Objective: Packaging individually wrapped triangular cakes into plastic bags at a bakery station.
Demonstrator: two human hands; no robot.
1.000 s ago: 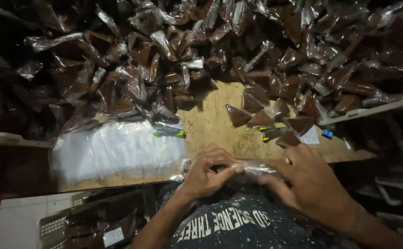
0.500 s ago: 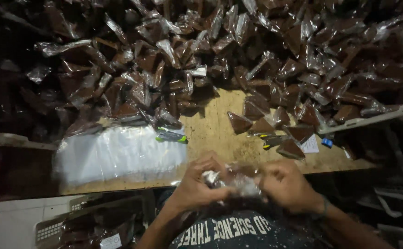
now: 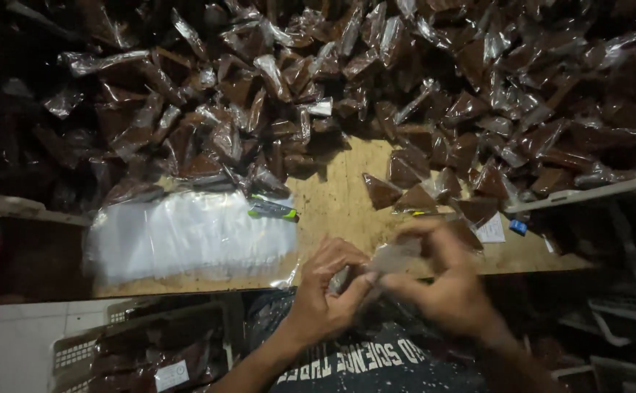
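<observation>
My left hand (image 3: 327, 291) and my right hand (image 3: 445, 285) meet at the near edge of a wooden board (image 3: 340, 204), both pinching one small clear plastic packet (image 3: 391, 258) with brown filling. The fingertips of the two hands touch around it. A flat stack of empty clear plastic bags (image 3: 191, 234) lies on the board to the left of my left hand. A large heap of filled brown triangular packets (image 3: 347, 87) covers the far side of the board.
A few loose triangular packets (image 3: 414, 195) lie just beyond my hands. A small green wrapped item (image 3: 271, 209) sits beside the bag stack. A white crate with more packets (image 3: 143, 353) stands lower left. A white rail (image 3: 587, 193) runs at the right.
My hands have moved slightly right and up, closing together on the packet. The clear plastic that was stretched between them a second ago is now bunched at my fingertips.
</observation>
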